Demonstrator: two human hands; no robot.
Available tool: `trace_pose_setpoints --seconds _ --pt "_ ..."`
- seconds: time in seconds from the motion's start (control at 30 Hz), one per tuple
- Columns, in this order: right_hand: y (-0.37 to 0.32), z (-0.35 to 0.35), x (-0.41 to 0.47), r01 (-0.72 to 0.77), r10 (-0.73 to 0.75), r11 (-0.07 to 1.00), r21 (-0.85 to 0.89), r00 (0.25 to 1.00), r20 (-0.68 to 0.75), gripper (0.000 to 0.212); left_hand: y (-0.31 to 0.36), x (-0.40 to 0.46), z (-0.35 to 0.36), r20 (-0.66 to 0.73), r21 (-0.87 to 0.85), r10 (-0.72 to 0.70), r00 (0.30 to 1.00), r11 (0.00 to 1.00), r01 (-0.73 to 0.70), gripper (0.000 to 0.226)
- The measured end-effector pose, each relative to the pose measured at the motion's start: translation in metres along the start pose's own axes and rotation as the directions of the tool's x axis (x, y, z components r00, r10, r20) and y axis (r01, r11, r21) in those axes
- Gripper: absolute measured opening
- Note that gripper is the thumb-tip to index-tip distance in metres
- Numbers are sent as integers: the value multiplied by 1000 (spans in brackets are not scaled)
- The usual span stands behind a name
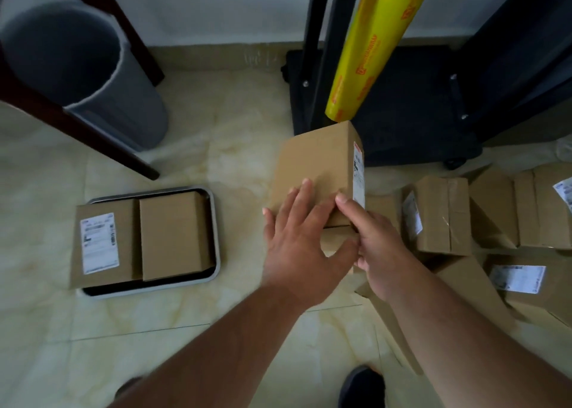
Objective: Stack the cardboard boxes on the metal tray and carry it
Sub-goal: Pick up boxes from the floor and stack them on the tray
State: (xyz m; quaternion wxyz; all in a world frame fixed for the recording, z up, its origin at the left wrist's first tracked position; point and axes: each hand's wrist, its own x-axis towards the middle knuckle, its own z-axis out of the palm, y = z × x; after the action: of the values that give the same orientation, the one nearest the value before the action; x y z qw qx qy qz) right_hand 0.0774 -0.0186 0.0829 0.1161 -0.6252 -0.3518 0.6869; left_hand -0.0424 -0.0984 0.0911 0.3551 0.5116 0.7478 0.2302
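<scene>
A grey metal tray lies on the tiled floor at the left. Two cardboard boxes lie flat on it: one with a white label and a plain one beside it. Right of the tray, a taller cardboard box with a label on its right side is tilted up. My left hand lies on its top near edge with straight spread fingers, the thumb stretched along the near face. My right hand grips the box's near right corner, with the index finger on top and the other fingers curled round the near face.
Several more cardboard boxes are piled on the floor at the right. Behind the held box stands a black trolley with a yellow roll of wrap leaning on it. A grey bin and dark furniture legs stand at the back left. My shoe is at the bottom.
</scene>
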Motion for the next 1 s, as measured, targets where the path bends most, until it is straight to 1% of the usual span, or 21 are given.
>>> trace_pose_setpoints --seconds 0.03,0.07,0.1,0.13,0.17,0.2,0.23,0.27,0.3,0.33,0.37,0.43,0.47,0.53,0.63,0.73,0.83,0.87,0.97,1.0 --pt "2 7 -1 -1 1 1000 -5 1000 -7 90 -6 -3 -5 -36 -31 -13 999 999 12 71" --pt "3 15 -1 -10 10 1000 -5 1000 -29 87 -13 -7 -10 -98 -88 -63 993 995 55 70" --pt "5 22 0 -25 25 1000 2 998 -57 85 -21 -9 -16 -166 -164 -158 973 978 131 68" --pt "6 30 0 -40 41 999 15 997 -71 83 -30 -11 -23 -222 -250 -278 935 943 220 67" --pt "7 37 0 -52 53 998 22 996 -67 79 -38 -11 -31 -249 -341 -396 884 890 302 67" --pt "8 44 0 -57 59 998 27 997 -47 72 -45 -10 -40 -224 -434 -498 837 820 372 66" --pt "8 50 -2 -60 60 998 24 998 -15 63 -50 -9 -48 -157 -516 -578 801 739 433 60" --pt "10 65 -3 -60 60 998 7 998 23 56 -62 -13 -60 -77 -588 -634 770 652 479 50" --pt "11 69 -5 -54 54 998 -11 998 43 54 -68 -15 -64 -5 -636 -653 758 586 501 38" --pt "13 70 -6 -48 49 998 -32 997 58 57 -71 -16 -65 28 -661 -652 758 556 503 31" --pt "16 73 -6 -52 56 998 -46 996 75 67 -77 -20 -68 42 -671 -652 757 544 505 30" --pt "22 84 -7 -65 73 995 -82 991 108 91 -89 -30 -76 32 -690 -645 763 538 484 41" --pt "23 91 -8 -59 71 994 -95 989 127 97 -95 -36 -80 19 -684 -642 767 551 478 46" --pt "25 107 -13 -38 56 992 -119 987 151 97 -109 -46 -88 -8 -677 -645 764 566 470 52" --pt "33 132 -18 12 13 985 -173 990 144 84 -131 -61 -98 -33 -687 -651 759 566 456 56" --pt "41 157 -21 53 -16 968 -244 988 151 76 -152 -72 -109 -48 -696 -664 746 558 452 50" --pt "49 184 -25 104 -51 943 -316 983 174 61 -175 -84 -124 -57 -705 -669 741 553 445 44" --pt "51 195 -26 116 -58 935 -336 982 178 56 -183 -88 -130 -62 -702 -670 740 556 445 44" --pt "54 223 -32 141 -72 912 -385 979 190 26 -207 -98 -146 -87 -694 -680 728 566 445 46" --pt "54 234 -33 149 -75 903 -403 978 194 24 -216 -102 -151 -98 -694 -684 723 568 443 48"
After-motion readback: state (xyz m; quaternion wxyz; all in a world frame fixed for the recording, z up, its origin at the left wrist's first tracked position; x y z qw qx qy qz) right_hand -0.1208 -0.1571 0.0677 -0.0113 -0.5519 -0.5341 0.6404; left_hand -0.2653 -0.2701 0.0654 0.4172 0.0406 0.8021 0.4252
